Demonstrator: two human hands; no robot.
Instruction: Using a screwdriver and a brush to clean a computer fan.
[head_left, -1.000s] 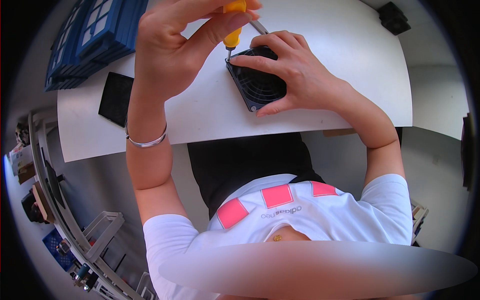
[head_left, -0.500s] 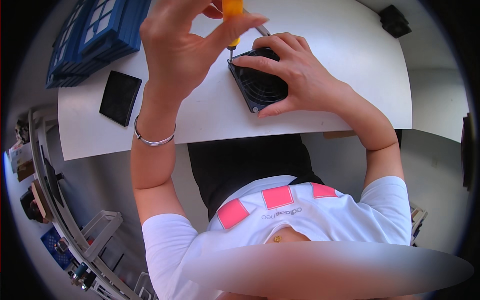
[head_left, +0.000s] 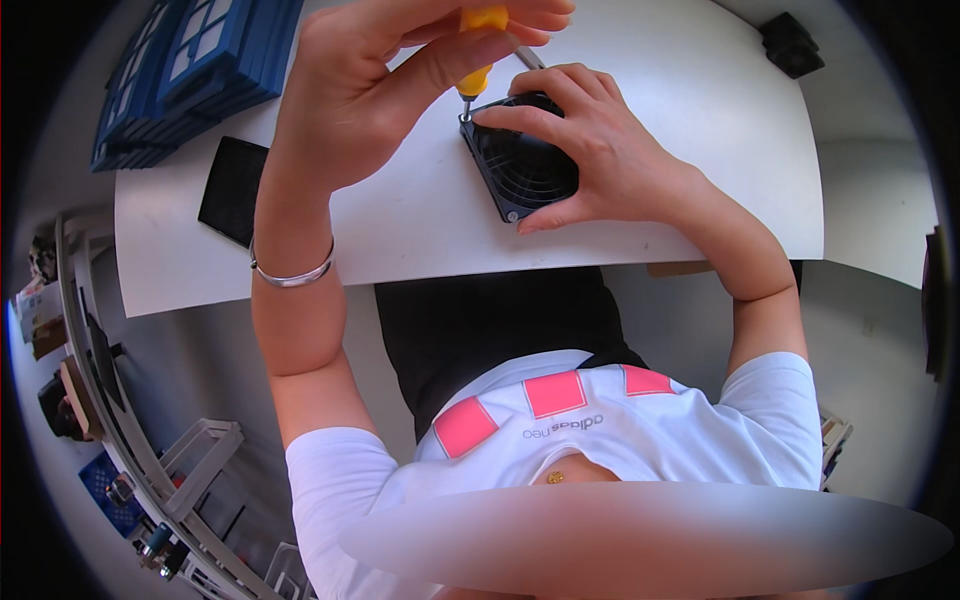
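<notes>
My left hand (head_left: 365,110) grips a yellow-handled screwdriver (head_left: 475,82), its fingers and thumb round the handle. The metal tip stands upright on the far-left corner of a square black fan (head_left: 525,178) with ring-shaped guard wires. Lying flat on the white table (head_left: 420,225), the fan is held by my right hand (head_left: 615,150), thumb at the near edge and fingers over the far side. That hand hides much of the fan's right half. A screw head shows at the near corner by my thumb.
Stacked blue bins (head_left: 225,75) stand at the table's far left. Partly behind my left forearm lies a flat black square frame (head_left: 232,190). A slim grey metal piece (head_left: 530,58) lies beyond the fan. A black blocky object (head_left: 790,44) sits at the far right corner.
My left hand and forearm have swung slightly left, with the fingers now extending further right over the screwdriver handle. The tip stays on the fan's corner; my right hand has hardly moved.
</notes>
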